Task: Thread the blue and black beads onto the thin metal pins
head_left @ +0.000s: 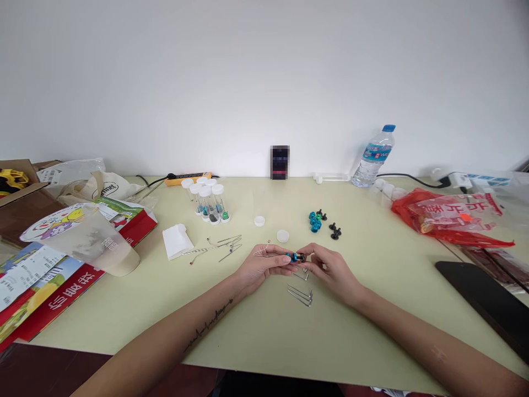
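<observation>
My left hand (pixel 264 264) pinches a small blue and black part (pixel 296 257) above the middle of the table, and a thin wire loop sticks out over its fingers. My right hand (pixel 329 267) grips the black end of the same part from the other side. Below the hands lie several bent metal pins (pixel 301 295). Beyond them is a round white cap (pixel 282 236), with a clear tube and another white cap (pixel 259 221) behind. Blue and green pieces (pixel 315 221) and black screw-like pieces (pixel 335 231) lie to the right.
Capped clear tubes (pixel 209 201), a white packet (pixel 177 241) and metal wires (pixel 223 245) are at left, beside a plastic cup (pixel 111 248) on boxes. A water bottle (pixel 374 157), red bag (pixel 450 218) and black phone (pixel 483 298) are at right. A blurred screen (pixel 280 162) leans against the wall.
</observation>
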`<state>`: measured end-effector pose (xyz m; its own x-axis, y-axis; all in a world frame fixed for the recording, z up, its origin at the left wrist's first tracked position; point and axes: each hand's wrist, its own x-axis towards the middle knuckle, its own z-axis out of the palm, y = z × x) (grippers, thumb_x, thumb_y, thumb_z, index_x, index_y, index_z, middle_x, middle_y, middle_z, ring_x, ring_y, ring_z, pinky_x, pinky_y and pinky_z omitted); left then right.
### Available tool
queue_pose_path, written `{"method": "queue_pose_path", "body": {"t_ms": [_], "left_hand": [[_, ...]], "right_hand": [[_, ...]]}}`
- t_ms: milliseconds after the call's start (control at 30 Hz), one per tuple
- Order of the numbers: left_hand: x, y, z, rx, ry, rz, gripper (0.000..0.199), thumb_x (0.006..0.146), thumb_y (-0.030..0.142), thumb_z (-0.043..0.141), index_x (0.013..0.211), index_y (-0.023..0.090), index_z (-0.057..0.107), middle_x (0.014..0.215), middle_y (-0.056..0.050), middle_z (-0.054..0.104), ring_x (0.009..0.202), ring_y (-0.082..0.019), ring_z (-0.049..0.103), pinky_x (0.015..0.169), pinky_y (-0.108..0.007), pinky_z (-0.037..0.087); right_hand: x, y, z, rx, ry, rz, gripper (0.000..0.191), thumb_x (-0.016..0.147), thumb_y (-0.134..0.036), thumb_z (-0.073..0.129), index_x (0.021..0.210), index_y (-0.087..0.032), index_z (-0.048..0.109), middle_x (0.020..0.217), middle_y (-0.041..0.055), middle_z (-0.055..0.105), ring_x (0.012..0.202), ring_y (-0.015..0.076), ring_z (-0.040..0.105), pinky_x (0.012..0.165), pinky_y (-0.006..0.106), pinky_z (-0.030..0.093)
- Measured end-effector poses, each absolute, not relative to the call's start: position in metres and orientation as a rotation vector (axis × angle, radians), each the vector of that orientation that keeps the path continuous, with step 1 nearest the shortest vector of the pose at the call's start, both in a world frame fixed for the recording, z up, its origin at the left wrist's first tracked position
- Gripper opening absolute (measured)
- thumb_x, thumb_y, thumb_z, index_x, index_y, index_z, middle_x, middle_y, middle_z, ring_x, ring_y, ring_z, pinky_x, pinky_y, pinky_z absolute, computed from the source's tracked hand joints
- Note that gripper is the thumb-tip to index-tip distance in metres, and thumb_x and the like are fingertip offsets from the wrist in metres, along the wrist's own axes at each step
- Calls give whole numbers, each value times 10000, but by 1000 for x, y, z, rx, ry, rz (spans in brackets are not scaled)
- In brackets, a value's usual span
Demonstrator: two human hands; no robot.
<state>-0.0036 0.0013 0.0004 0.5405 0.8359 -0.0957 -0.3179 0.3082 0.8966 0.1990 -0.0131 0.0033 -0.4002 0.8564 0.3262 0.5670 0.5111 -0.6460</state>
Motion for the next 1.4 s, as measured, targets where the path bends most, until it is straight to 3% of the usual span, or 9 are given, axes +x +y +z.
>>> {"method": "queue_pose_path", "body": {"t_ms": [200,400,567,767,1033,1400], "left_hand": [[-3,0,1,951,651,850,284,664,247,735,880,94,631,871,-119,691,800,-220,669,763,-330,506],[-3,1,1,949,640,864,260,668,244,732,858,100,627,898,-120,688,814,-219,667,775,-333,499],[-3,1,0,930,652,866,255,628,236,758,817,106,648,860,-90,686,798,-221,666,794,-359,495],[-2,1,-4,915,651,903,224,604,207,770,773,99,670,847,-81,681,816,-201,653,868,-368,466],[-2,2,-3,909,645,911,230,611,227,768,778,95,681,848,-102,691,791,-191,652,894,-383,450],[-1,1,1,875,592,920,246,667,249,732,826,67,687,915,-128,683,862,-216,645,916,-378,446]], "right_hand": [[199,-13,5,-1176,-2139,627,286,917,-426,401,825,-199,547,624,-13,532,531,113,414,497,224,333],[199,-13,5,-1193,-2118,595,225,901,-409,447,929,-206,541,626,-24,540,501,107,396,495,221,330],[199,-13,7,-1186,-2154,669,315,925,-414,387,781,-193,558,626,-13,545,542,112,441,509,216,336],[199,-14,9,-1163,-2180,689,337,938,-386,367,734,-190,550,641,-5,578,558,112,476,540,220,354],[198,-13,3,-1207,-2114,604,131,888,-340,474,913,-219,518,650,-28,556,518,110,430,511,226,360],[197,-15,6,-1221,-2102,615,194,901,-398,441,908,-218,514,609,-37,519,509,113,423,499,226,346]]}}
